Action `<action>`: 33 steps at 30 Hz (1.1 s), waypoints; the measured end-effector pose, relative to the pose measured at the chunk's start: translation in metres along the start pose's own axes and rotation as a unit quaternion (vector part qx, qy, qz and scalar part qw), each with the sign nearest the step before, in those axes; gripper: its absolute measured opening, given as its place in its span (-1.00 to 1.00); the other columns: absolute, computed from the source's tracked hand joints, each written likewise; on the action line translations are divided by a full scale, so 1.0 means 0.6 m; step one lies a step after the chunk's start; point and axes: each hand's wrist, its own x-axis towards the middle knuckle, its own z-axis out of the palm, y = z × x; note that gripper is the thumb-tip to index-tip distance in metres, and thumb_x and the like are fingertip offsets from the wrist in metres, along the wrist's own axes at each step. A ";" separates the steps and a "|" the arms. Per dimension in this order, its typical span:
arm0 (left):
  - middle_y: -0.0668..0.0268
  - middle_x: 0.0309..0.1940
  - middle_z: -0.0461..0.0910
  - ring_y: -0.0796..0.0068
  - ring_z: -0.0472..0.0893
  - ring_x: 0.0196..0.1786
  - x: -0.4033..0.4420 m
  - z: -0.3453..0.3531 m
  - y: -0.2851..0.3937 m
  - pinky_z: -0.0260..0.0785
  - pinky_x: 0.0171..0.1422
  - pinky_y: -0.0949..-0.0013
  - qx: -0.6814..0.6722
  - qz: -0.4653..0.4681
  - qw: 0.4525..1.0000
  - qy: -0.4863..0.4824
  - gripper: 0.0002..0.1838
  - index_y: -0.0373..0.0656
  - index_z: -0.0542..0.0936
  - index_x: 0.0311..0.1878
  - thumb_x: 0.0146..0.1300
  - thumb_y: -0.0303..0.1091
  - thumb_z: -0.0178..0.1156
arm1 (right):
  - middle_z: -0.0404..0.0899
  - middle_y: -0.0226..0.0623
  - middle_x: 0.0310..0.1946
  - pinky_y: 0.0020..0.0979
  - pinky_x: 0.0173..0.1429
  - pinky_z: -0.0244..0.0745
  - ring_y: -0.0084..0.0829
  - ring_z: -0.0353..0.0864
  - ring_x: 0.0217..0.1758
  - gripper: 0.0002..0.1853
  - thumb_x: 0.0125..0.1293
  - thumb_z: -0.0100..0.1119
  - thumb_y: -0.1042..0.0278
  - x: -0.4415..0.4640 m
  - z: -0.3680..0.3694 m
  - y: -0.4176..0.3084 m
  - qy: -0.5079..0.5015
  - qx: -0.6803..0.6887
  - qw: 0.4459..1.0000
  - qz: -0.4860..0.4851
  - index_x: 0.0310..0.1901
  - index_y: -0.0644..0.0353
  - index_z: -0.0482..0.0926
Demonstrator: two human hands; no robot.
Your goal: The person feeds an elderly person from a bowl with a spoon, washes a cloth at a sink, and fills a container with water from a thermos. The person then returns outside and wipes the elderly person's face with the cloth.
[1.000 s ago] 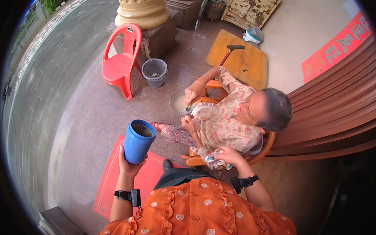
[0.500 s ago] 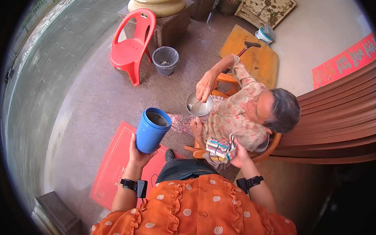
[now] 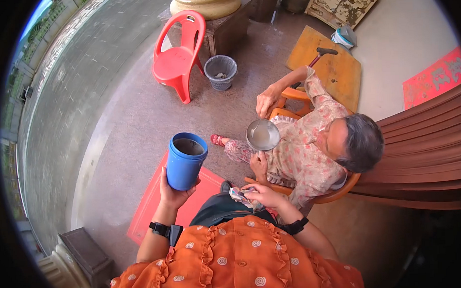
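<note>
My left hand (image 3: 172, 194) is wrapped round a blue cylindrical container (image 3: 183, 168), held upright with a slight tilt. Its top is uncovered and the inside looks grey. Low in front of my lap, my right hand (image 3: 267, 196) grips a crumpled striped cloth (image 3: 246, 198), partly covered by the fingers. Facing me on the right, a seated person (image 3: 296, 147) in a floral shirt has a metal bowl (image 3: 263, 134) with whitish contents. One of that person's hands (image 3: 268, 100) is at the rim, the other hand (image 3: 259, 166) just below the bowl.
A red plastic chair (image 3: 176, 64) and a grey waste bin (image 3: 221, 76) stand ahead. The person sits in an orange-brown chair (image 3: 333, 192). Behind are a walking stick (image 3: 327, 52) and a wooden board (image 3: 340, 79). A red mat (image 3: 147, 208) lies on the floor.
My right hand has moved left and down to my lap with the striped cloth. The other person's upper hand has lifted from inside the bowl to its rim. The blue container stays in my left hand.
</note>
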 end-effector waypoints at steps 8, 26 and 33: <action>-0.10 0.08 0.52 -0.09 0.58 0.06 -0.010 -0.016 0.112 0.59 -0.08 0.10 -0.005 -0.008 1.000 0.026 -0.03 -0.24 0.33 0.32 0.19 0.51 -0.13 | 0.68 -0.30 -0.13 -0.45 0.00 0.50 -0.53 0.64 -0.12 -0.53 0.26 0.25 0.11 0.094 0.009 0.002 0.023 -0.125 0.992 0.004 0.14 0.17 0.53; 0.07 0.25 0.41 0.11 0.49 0.24 0.393 0.029 0.469 0.41 0.25 0.06 0.204 -0.082 0.963 -0.158 -0.01 -0.19 0.19 0.41 0.07 0.26 0.30 | 0.65 -0.10 -0.14 -0.34 0.00 0.52 -0.29 0.65 -0.06 -0.46 0.23 0.21 0.12 0.504 0.139 -0.280 0.308 -0.181 0.922 -0.152 0.14 0.30 0.46; 0.18 0.25 0.35 0.24 0.35 0.34 0.577 0.160 0.469 0.20 0.42 0.15 0.361 -0.095 0.890 -0.263 0.08 -0.21 0.18 0.38 -0.17 0.03 0.53 | 0.67 -0.03 -0.25 -0.27 -0.11 0.58 -0.15 0.71 -0.21 -0.52 0.11 0.18 0.20 0.582 0.034 -0.398 0.356 -0.115 0.912 -0.168 0.06 0.25 0.52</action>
